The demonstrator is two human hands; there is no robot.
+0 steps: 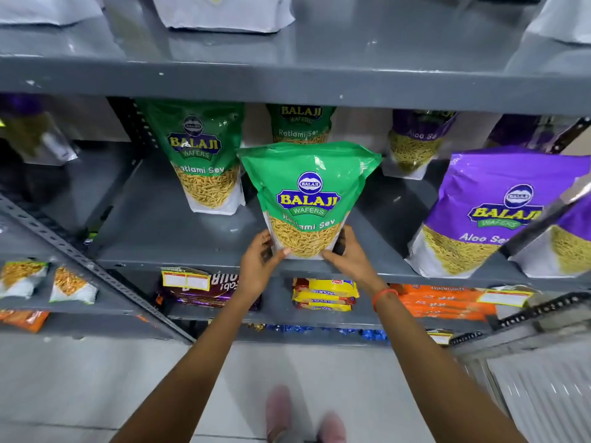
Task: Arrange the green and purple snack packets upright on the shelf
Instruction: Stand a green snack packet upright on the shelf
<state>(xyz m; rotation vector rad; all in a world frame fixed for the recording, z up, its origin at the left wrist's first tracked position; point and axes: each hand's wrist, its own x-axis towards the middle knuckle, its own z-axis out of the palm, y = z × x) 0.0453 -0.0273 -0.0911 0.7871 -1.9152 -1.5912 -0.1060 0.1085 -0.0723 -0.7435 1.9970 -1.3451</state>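
A green snack packet (308, 193) stands upright at the front edge of the grey shelf (179, 231). My left hand (260, 262) grips its lower left corner and my right hand (350, 255) grips its lower right corner. Two more green packets stand behind it, one at the left (200, 155) and one partly hidden at the back (300, 123). A purple packet (489, 209) stands at the front right, another purple packet (415, 142) stands at the back, and a third (572, 241) is cut off by the right edge.
The shelf above (287, 84) hangs low over the packets and carries white pouches (220, 11). Lower shelves hold yellow biscuit packs (324, 294), orange packs (444, 302) and a dark pack (198, 287). A slotted upright (64, 247) stands left. My feet (303, 417) are on the tiled floor.
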